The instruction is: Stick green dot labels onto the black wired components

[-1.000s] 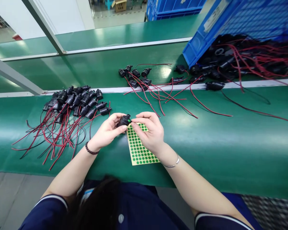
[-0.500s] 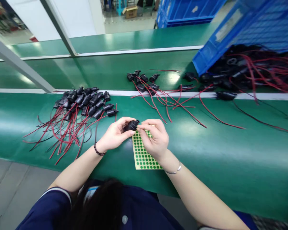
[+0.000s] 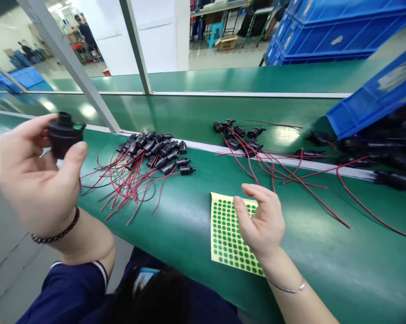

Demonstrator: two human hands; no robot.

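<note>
A black part point(image 3: 64, 140) is held up in the left hand point(image 3: 37, 168), pinched between the thumb and the fingers, raised clear of the desk point(image 3: 179, 238) near the left side of the view. It is held roughly upright, with its narrow neck at the top, and a green dot point(image 3: 78, 128) is seen on its right side, just below the neck. A dark bead bracelet point(image 3: 59, 235) is worn on the left wrist.

The right hand point(image 3: 265, 225) is placed over a pale yellow sheet point(image 3: 228, 234) on the desk; its thumb and index finger are spread apart and its other fingers are curled. Whether the sheet is touched by it cannot be told. The sheet is covered with rows of green dots and is partly hidden by the hand. A silver bangle point(image 3: 285, 289) is worn on the right wrist.

Between the left hand and the sheet, farther back, a pile point(image 3: 171, 147) of similar parts is laid on the desk, with red and black wires point(image 3: 130, 184) trailed toward the near edge. A smaller cluster point(image 3: 234, 144) is set behind the sheet, mostly beyond a white strip point(image 3: 202, 147), and its wires are stretched toward the right. At the right, a blue crate point(image 3: 368, 110) is tilted, with more parts point(image 3: 354, 145) heaped beside it. Farther back, blue bins point(image 3: 327, 42) are stacked, and a blue stool point(image 3: 215, 32) and a box point(image 3: 227, 43) are seen on the floor point(image 3: 219, 63).
</note>
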